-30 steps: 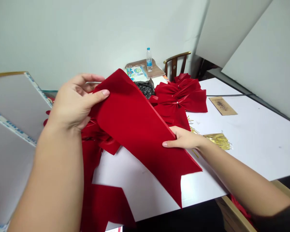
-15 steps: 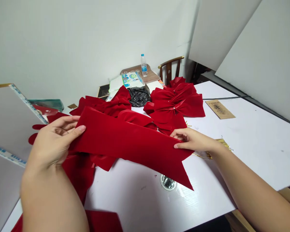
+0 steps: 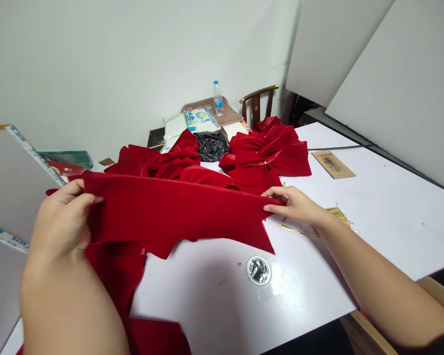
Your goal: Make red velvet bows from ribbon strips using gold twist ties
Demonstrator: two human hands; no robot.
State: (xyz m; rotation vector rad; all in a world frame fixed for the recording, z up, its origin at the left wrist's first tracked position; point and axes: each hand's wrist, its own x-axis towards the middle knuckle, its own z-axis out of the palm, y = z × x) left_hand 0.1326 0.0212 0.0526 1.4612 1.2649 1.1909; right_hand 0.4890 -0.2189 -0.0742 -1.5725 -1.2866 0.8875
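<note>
The left hand (image 3: 61,222) and the right hand (image 3: 294,204) both hold a long red velvet strip (image 3: 177,209), each one pinching one end between the thumb and the fingers, so the grip is narrow and the strip is stretched flat. The strip is lifted above the white table (image 3: 318,296), with its notched end near the right hand, and it lies just in front of the red bows (image 3: 266,158). Near the right hand there are gold ties (image 3: 338,214), and a black plastic bag (image 3: 211,146) sits between the bows.
</note>
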